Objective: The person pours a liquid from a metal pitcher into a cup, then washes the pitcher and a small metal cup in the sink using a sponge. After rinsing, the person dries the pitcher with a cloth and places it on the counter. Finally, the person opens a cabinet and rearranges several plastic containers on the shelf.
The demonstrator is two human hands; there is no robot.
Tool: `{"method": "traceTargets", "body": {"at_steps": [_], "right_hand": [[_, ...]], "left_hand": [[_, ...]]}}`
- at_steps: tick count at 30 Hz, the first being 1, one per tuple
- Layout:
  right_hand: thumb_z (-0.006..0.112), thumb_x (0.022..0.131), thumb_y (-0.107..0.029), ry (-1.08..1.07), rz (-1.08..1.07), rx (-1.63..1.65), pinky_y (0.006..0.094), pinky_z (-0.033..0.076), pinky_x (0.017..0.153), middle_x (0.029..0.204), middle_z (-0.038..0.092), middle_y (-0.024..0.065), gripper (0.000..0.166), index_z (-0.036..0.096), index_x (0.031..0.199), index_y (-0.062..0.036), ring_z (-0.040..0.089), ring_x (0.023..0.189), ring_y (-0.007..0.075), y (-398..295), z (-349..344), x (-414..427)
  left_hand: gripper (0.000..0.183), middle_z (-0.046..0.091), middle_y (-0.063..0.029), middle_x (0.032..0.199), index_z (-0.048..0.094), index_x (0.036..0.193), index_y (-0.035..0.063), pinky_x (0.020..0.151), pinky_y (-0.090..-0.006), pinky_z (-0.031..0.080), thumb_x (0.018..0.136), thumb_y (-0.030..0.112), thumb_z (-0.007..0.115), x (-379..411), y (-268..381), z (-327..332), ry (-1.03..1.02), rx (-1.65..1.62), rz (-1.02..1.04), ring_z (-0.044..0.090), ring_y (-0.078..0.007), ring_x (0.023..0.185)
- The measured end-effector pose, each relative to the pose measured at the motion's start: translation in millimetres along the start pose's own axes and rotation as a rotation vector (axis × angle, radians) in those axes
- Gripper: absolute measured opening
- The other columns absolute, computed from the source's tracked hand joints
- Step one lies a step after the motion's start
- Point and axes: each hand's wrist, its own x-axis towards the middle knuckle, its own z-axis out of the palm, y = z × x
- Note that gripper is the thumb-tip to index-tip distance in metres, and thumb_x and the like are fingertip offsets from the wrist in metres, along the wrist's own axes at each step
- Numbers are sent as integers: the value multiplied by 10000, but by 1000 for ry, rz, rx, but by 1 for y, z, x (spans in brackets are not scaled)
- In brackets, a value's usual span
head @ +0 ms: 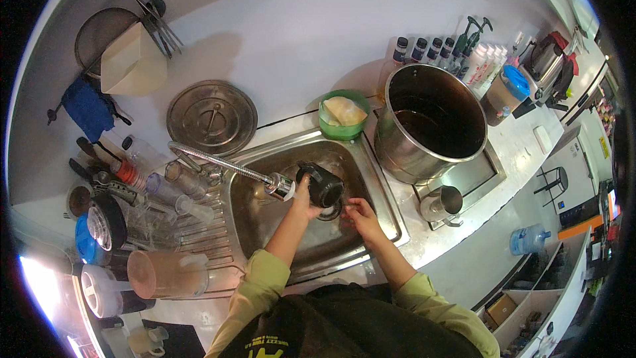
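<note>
Over a stainless steel sink [298, 246], my left hand [305, 200] grips a black container [325, 186] that is tilted on its side; whether it is a jug or a cup I cannot tell. To its right, my right hand [361, 218] is apart from the container, fingers slightly spread and holding nothing visible. The spray head [280, 187] of a flexible metal faucet hangs just left of the container. Below the container part of the sink drain [330, 213] shows.
A green bowl [343, 132] with a pale item stands behind the sink. Right of it are a large steel pot [422, 159] holding dark liquid and a metal pitcher [441, 204]. Plastic jugs [166, 274] and cups crowd the left drainboard. A round lid [212, 118] leans against the wall.
</note>
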Motion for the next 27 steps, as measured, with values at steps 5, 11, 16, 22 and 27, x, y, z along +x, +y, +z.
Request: {"method": "traceTargets", "body": {"at_steps": [5, 11, 16, 22, 27], "right_hand": [[489, 994, -402, 1, 174, 236, 358, 506, 804, 1104, 522, 40, 385, 486, 1253, -117, 561, 990, 174, -38, 24, -25], [526, 988, -363, 29, -441, -406, 269, 444, 667, 929, 532, 14, 316, 633, 941, -69, 510, 829, 109, -7, 38, -17], [651, 926, -221, -141, -375, -256, 230, 412, 587, 682, 528, -5, 237, 546, 816, -38, 511, 641, 64, -27, 51, -27], [638, 932, -247, -185, -270, -241, 264, 422, 550, 662, 586, 42, 268, 546, 819, -22, 547, 605, 95, -43, 44, -42], [637, 925, -252, -144, -382, -607, 297, 437, 549, 680, 590, 108, 267, 597, 872, 6, 556, 588, 153, -60, 39, -46]], "left_hand": [[487, 652, -109, 1096, 589, 1162, 70, 949, -414, 476, 729, 133, 803, 1, -14, -49, 121, 567, 265, 629, -276, 1021], [1025, 513, -117, 1305, 286, 1394, 64, 1018, -385, 416, 556, -19, 869, -72, -9, -27, -15, 786, 445, 507, -253, 1215], [1031, 529, -90, 1301, 316, 1424, 80, 1040, -375, 397, 560, -4, 873, -77, -11, -28, -124, 682, 406, 515, -233, 1211], [834, 500, -75, 1358, 315, 1465, 96, 1026, -354, 403, 724, -41, 674, -73, -8, -24, -510, 278, 263, 508, -211, 1220], [699, 555, -71, 1286, 379, 1437, 87, 941, -351, 463, 767, -33, 537, -67, 4, -27, -302, 543, 259, 561, -220, 1148]]}}
